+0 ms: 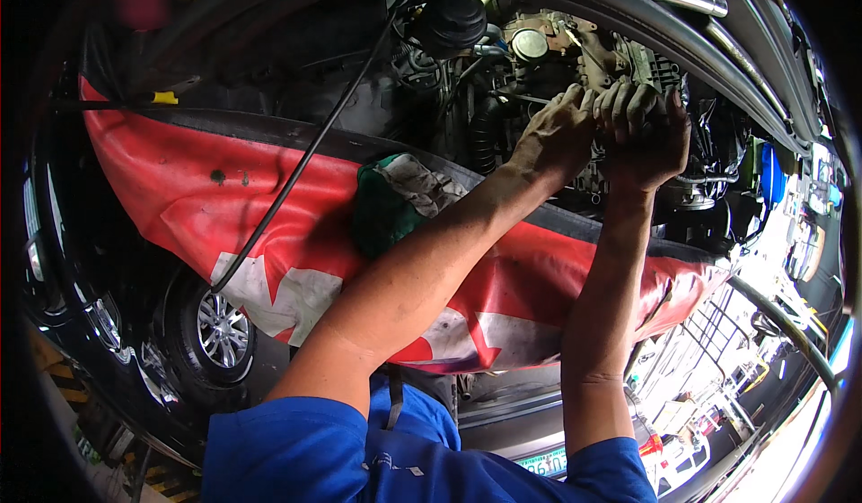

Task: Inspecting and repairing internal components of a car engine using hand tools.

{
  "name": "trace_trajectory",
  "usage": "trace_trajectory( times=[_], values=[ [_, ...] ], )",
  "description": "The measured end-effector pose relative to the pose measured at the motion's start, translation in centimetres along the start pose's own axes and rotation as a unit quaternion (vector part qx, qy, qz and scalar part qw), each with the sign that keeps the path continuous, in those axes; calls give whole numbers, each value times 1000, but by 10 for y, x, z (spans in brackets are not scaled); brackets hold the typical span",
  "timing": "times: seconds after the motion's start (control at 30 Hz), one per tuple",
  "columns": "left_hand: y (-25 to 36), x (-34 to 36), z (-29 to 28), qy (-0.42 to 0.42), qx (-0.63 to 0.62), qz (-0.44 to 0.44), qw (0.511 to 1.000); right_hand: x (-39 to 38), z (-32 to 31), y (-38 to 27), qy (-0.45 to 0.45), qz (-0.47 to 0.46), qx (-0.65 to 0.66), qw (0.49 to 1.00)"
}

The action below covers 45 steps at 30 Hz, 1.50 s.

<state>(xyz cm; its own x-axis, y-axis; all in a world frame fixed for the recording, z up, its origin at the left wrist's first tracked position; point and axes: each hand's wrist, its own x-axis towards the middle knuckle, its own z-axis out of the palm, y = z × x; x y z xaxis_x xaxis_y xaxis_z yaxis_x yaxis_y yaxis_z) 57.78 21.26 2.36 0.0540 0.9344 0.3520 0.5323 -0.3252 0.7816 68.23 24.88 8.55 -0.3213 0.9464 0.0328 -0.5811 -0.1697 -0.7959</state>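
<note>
Both my arms reach over a red and white fender cover (296,180) into a car's engine bay. My left hand (558,133) has its fingers curled and closed by the engine (611,54). Right beside it, my right hand (643,139) is closed too, knuckles up and thumb side outward. The two hands nearly touch at the fingertips. Whatever lies inside the fingers is hidden behind them. A round metallic cap (530,45) sits on the engine just beyond my left hand, and a black corrugated hose (485,135) runs to its left.
A thin dark rod (305,153) slants across the left side of the bay. A green and grey cloth (404,199) lies on the cover beside my left forearm. A yellow-ended item (164,98) rests at the cover's far left. A wheel (223,330) shows at lower left.
</note>
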Motion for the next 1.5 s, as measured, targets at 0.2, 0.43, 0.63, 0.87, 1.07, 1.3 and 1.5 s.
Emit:
trace_trajectory(
  times=[0.2, 0.43, 0.63, 0.87, 1.07, 1.3, 1.5],
  values=[
    [1, 1, -4, -15, -10, -10, 1000, 2, 1, 2, 59, -3, 4, 998],
    [-5, 1, 6, 3, 20, 4, 1000, 0, 21, 3, 68, -27, -17, 997],
    [-5, 2, 6, -4, 2, -8, 1000, 1, 19, 2, 20, -30, -11, 999],
    [-2, 3, 4, -11, 6, -1, 1000, 1, 11, 4, 25, -35, -28, 999],
    [-6, -1, 3, -11, 4, -11, 1000, -5, 21, -3, 218, 13, -143, 965],
    [-7, -1, 1, 30, 18, 7, 999, -4, 42, -9, 125, -172, -687, 695],
    [5, -2, 0, -32, -30, -27, 999, -1, 5, -23, 166, -161, -738, 634]
  ],
)
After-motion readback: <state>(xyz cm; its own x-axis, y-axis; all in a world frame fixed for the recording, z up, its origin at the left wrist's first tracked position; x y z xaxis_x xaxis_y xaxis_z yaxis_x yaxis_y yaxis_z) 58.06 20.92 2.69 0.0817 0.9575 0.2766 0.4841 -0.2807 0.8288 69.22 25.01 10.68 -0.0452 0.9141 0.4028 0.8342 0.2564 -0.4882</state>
